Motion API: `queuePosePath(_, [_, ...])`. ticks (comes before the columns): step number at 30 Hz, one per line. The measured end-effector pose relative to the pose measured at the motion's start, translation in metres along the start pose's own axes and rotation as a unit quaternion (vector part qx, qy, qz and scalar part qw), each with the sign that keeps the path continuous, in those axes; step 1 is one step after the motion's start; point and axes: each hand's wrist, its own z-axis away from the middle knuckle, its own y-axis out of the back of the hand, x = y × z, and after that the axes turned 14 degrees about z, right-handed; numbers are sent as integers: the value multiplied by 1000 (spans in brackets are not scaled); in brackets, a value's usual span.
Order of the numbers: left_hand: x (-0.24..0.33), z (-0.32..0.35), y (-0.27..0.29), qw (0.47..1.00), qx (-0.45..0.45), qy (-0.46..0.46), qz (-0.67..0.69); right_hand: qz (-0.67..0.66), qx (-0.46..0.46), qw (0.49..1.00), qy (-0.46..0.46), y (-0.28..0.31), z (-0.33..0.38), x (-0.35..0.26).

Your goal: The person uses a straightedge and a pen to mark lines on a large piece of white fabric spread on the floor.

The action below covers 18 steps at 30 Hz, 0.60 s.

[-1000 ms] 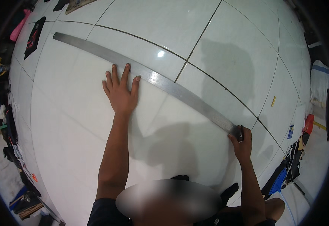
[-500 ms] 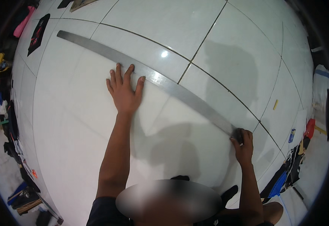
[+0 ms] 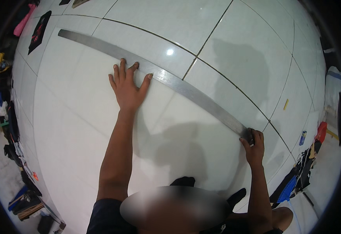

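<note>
A long grey metal straightedge (image 3: pixel 178 84) lies slantwise from the far left down to the near right. It rests along the far edge of a large whitish sheet (image 3: pixel 80 117) spread over the floor. My left hand (image 3: pixel 128 91) has its fingers spread, with fingertips on the straightedge's near edge left of its middle and the palm over the sheet. At the right end, my right hand (image 3: pixel 254 150) grips the straightedge between thumb and fingers. That end looks dark, and the fingers partly hide it.
White floor tiles (image 3: pixel 240 66) with dark joints surround the sheet. A yellow stick (image 3: pixel 286 104) and a small blue object (image 3: pixel 303 137) lie to the right. Assorted goods line both sides. A black flat piece (image 3: pixel 40 32) sits far left. My dark-covered feet (image 3: pixel 238 198) are near.
Both hands and the straightedge appear slightly farther up in the picture, along with the floor joints. My left thumb has spread a little wider. The right hand keeps its grip at the end.
</note>
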Motion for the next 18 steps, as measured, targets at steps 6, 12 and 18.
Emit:
queuePosePath(6, [-4, 0, 3, 1000, -2, 6, -7, 14, -11, 999, -30, 1, 3, -8])
queuePosePath(12, [-13, -10, -22, 999, -7, -47, -4, 31, 44, 999, -5, -3, 8, 15])
queuePosePath(18, [-38, -10, -11, 996, -7, -90, 13, 12, 5, 999, -35, -6, 11, -1])
